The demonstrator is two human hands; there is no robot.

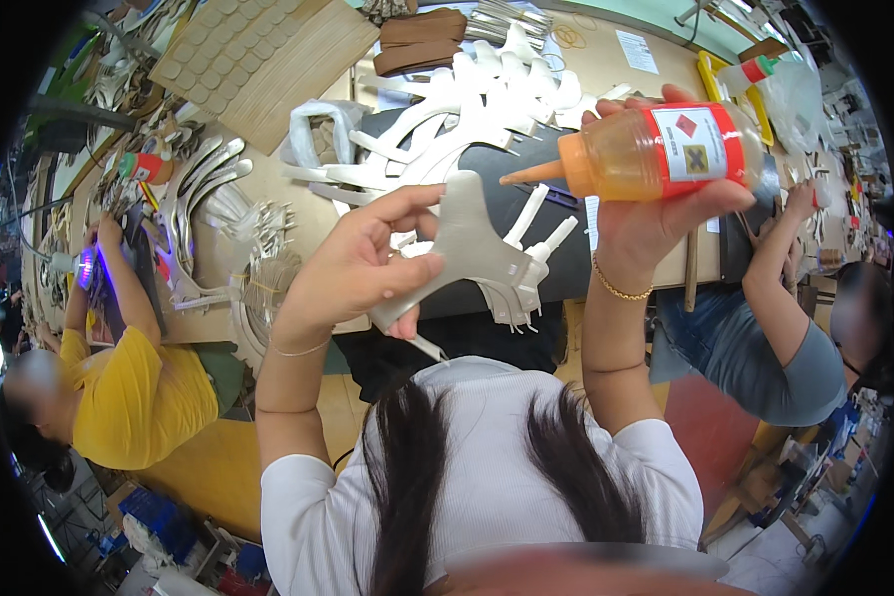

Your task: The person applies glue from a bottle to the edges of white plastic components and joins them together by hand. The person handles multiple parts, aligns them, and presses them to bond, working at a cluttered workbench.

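Pale forked piece (467, 233): one, raised over the near part of the work mat, wide tip upward. Left hand (368, 253) had it pinched at its left edge between thumb and fingers.

Table (313, 223): one, its near edge just before the wearer's body.

Co-workers: two seen close by, one at left in a yellow shirt (149, 402), one at right in a grey-blue shirt (780, 363); both left elbow room beside the wearer's arms.

Dark mat (571, 266): one. Its surface showed right of the raised piece and below the bottle, giving the hands some room.

Pile of pale pieces (467, 114): one, along the mat's far side, overlapped too heavily to count; it bounded the room on the far side.

Tan panel (308, 74): one, far left.

Squeeze bottle (631, 154): one, tipped almost level, its barrel grasped in the right hand (651, 217). Two other bottles stood well apart: a left bottle (147, 167) and a far-right bottle (748, 73).

Small stack (515, 293): one, at the mat's near edge, partly behind the raised piece; layers not countable.

Orange nozzle (546, 173): one, pointing left, tip just beside the piece's right edge; contact could not be told.
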